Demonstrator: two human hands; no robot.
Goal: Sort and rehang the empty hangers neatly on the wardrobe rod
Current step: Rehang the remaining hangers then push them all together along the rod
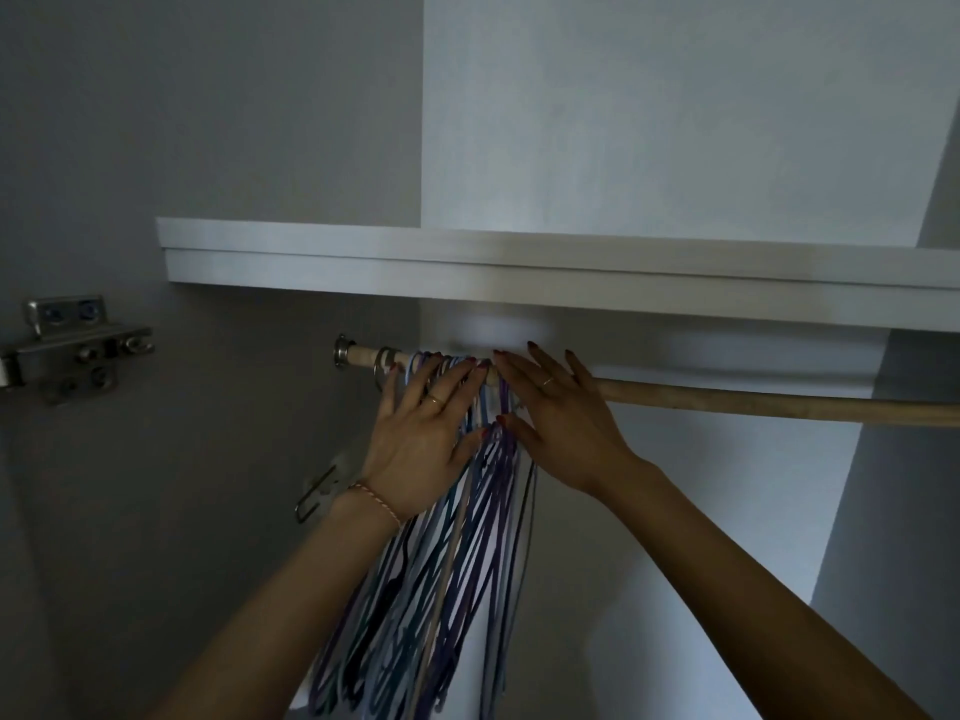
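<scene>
A wooden wardrobe rod [727, 400] runs from a metal socket at the left wall out to the right. Several thin empty hangers [467, 563] in purple, blue, teal and pale tones hang bunched together near the rod's left end. My left hand [421, 449] lies against the left side of the bunch with straight fingers reaching up to the hooks. My right hand [561, 423] presses on the bunch's right side, fingers spread and straight over the rod, thumb against the hanger necks. The two hands frame the bunch between them.
A white shelf [519, 267] sits just above the rod. A metal door hinge [72, 348] is fixed to the left wall, with a small metal bracket [317, 493] lower down. The rod to the right of my hands carries nothing.
</scene>
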